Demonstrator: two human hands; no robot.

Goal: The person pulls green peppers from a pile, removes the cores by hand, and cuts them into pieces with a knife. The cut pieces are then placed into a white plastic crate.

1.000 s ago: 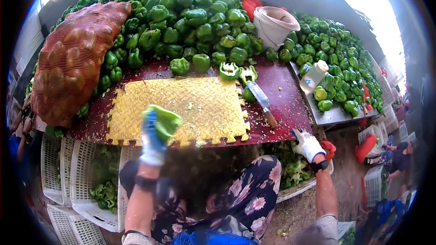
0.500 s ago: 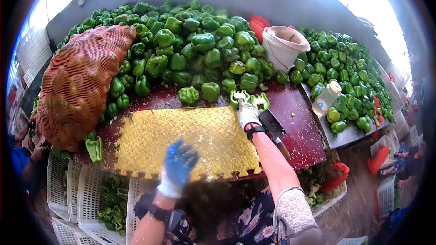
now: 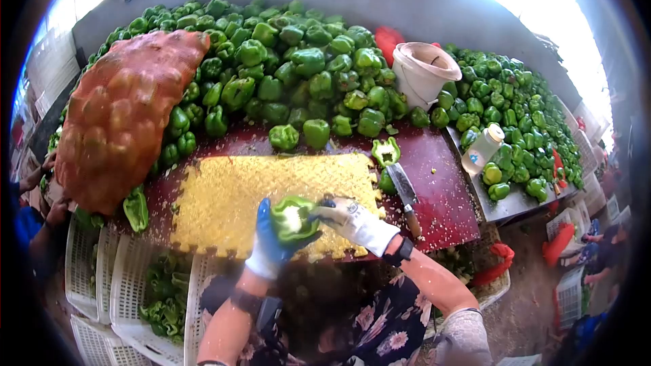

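My left hand [image 3: 272, 240], in a blue and white glove, holds a cut green pepper half [image 3: 293, 219] with its pale core facing up, over the front of the yellow mat [image 3: 271, 176]. My right hand [image 3: 352, 222], in a white glove with dark fingertips, has its fingers closed at the right edge of that pepper half. Another cut pepper [image 3: 386, 152] lies cut side up beyond the mat's right corner. Beside it a knife [image 3: 403, 188] rests on the red table [image 3: 444, 196], its handle toward me.
Green peppers [image 3: 271, 61] are heaped at the back. A red mesh sack [image 3: 125, 122] stands left, a white bucket [image 3: 417, 78] back right, a bottle [image 3: 483, 149] on the metal tray. White crates [image 3: 129, 298] sit below the table. Another person's hands [image 3: 54, 186] show far left.
My right hand has come back from the cut peppers to the mat's front. One pepper half is now in my left hand, which was empty. The knife lies more exposed.
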